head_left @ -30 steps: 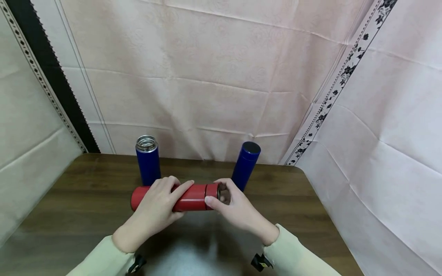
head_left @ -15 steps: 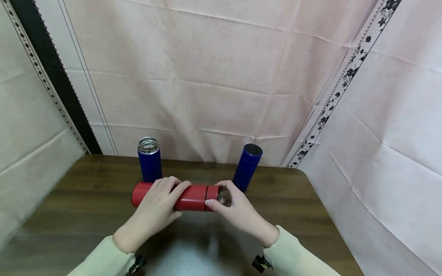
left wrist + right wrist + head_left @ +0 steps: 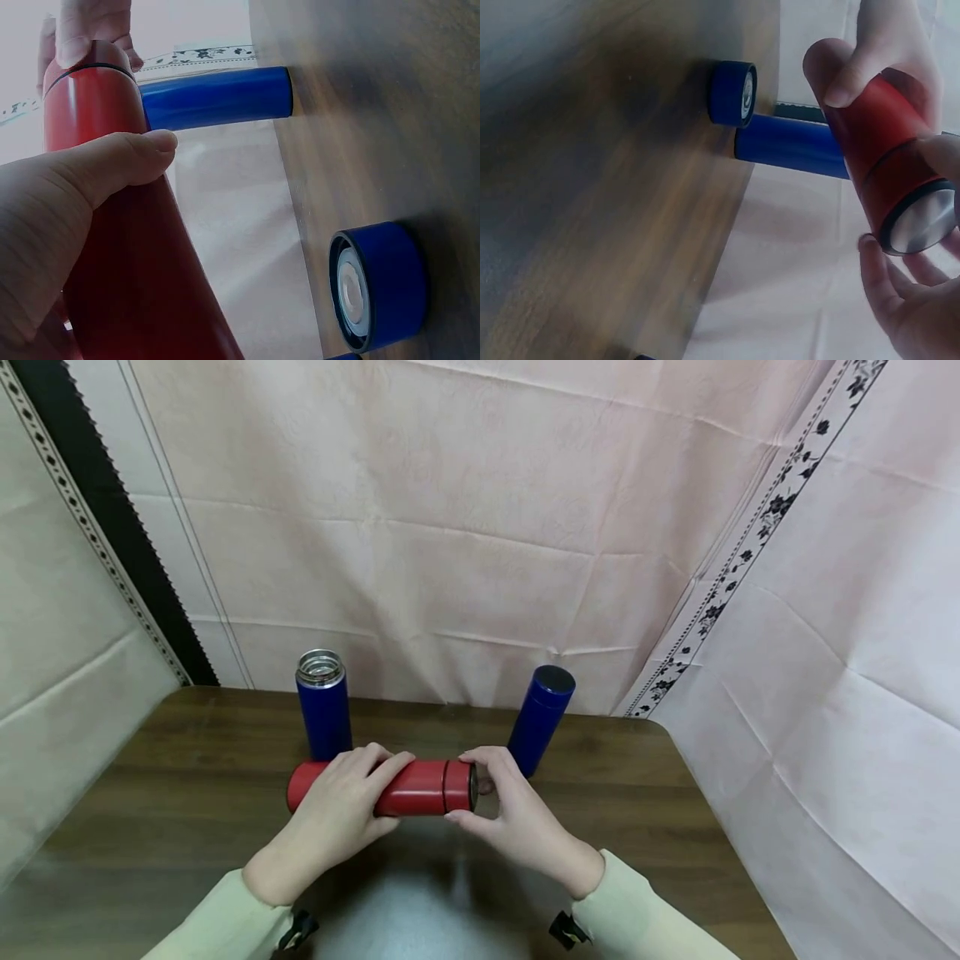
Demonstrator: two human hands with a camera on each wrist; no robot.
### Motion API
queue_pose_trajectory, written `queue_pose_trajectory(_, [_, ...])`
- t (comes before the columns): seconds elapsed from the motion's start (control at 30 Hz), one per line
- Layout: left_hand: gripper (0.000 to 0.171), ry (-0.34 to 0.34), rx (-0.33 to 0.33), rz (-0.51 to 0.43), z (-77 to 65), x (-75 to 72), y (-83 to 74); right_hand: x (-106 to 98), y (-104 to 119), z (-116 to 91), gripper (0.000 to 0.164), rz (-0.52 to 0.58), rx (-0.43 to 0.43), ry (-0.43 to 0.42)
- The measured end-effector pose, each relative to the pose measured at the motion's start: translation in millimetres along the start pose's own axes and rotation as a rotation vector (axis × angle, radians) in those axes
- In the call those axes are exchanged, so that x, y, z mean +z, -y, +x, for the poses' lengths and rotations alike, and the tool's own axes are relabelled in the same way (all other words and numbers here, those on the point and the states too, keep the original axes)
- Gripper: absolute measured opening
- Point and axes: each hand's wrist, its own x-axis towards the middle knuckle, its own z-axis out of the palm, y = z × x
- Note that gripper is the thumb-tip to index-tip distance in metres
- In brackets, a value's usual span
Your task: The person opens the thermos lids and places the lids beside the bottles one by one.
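A red thermos (image 3: 420, 789) lies level above the table, its lid (image 3: 459, 787) toward the right. My left hand (image 3: 341, 802) grips its body, the thumb reaching along it in the left wrist view. My right hand (image 3: 521, 818) holds the lid by its edge, thumb and fingers on opposite sides. The lid's shiny end disc shows in the right wrist view. Behind the red thermos, at left, stands an uncapped blue thermos (image 3: 324, 718) with a bare steel mouth. A capped blue thermos (image 3: 542, 718) stands behind my right hand.
A blue lid (image 3: 390, 285) sits on the wooden table (image 3: 637, 827) with its hollow side up; the red thermos and hands hide it in the head view. Pale cloth (image 3: 465, 560) hangs along the table's back and sides.
My right thumb has slid from the lid's front face down to its lower edge, and more of the lid's end shows. My left hand keeps its grip on the body.
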Motion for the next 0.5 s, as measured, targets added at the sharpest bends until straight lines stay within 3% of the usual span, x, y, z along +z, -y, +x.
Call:
queue_pose_trajectory(0.13, [0.075,-0.001,-0.003,-0.011,0.8,-2.2,-0.6,1,2,0,0.067,-0.008,0.009,-0.031])
queue_pose_trajectory(0.23, [0.074,-0.015,0.02,-0.008,1.0,-2.6,-0.9,1,7,0,0.065,0.091,0.138,-0.035])
queue_pose_trajectory(0.37, [0.075,-0.04,0.05,0.005,-0.3,-1.4,-1.0,0,14,2,0.055,0.268,0.345,0.026])
queue_pose_trajectory(0.5, [0.074,-0.06,0.062,0.01,-1.6,-0.2,-0.1,5,9,1,0.049,0.316,0.403,0.058])
